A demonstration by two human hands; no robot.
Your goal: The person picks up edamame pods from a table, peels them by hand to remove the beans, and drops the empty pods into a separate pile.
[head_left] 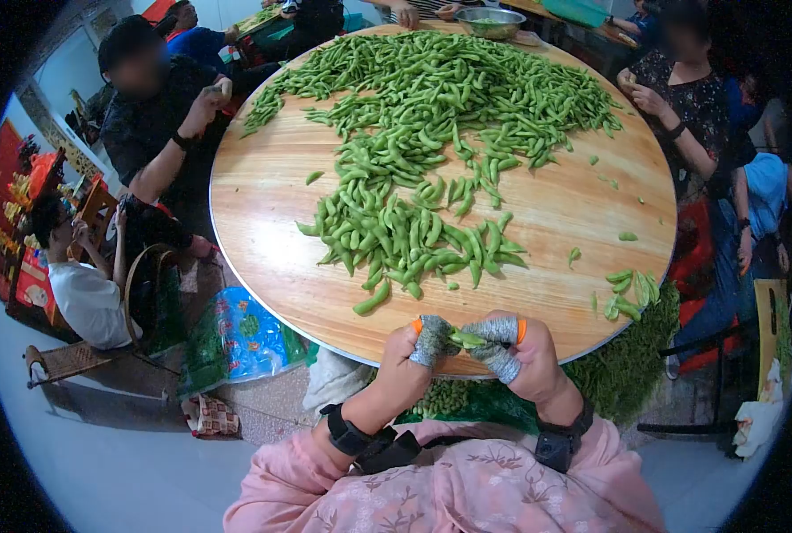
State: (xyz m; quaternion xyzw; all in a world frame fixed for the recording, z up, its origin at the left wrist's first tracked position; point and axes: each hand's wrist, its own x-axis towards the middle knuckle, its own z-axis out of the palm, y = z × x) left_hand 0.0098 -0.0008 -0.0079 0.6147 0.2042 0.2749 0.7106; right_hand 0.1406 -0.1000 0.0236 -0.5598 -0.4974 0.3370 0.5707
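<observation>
A green soybean pod (469, 339) is pinched between my two hands at the near edge of the round wooden table (271, 258). My left hand (411, 348) is closed on the pod's left end, and my right hand (522, 355) is closed on its right end. Grey knitted finger covers with orange edges sit on some fingers of both hands. Just beyond my hands lies the near part of a large heap of green soybean pods (396, 231), which spreads back across the table. Below the table edge, shelled beans (440, 398) show between my forearms.
Several opened pods (627, 298) lie at the table's right edge, above a heap of greenery (627, 382). A metal bowl (492, 27) stands at the far edge. Other people sit around the table, two with hands raised. A blue plastic bag (254, 333) lies on the left floor.
</observation>
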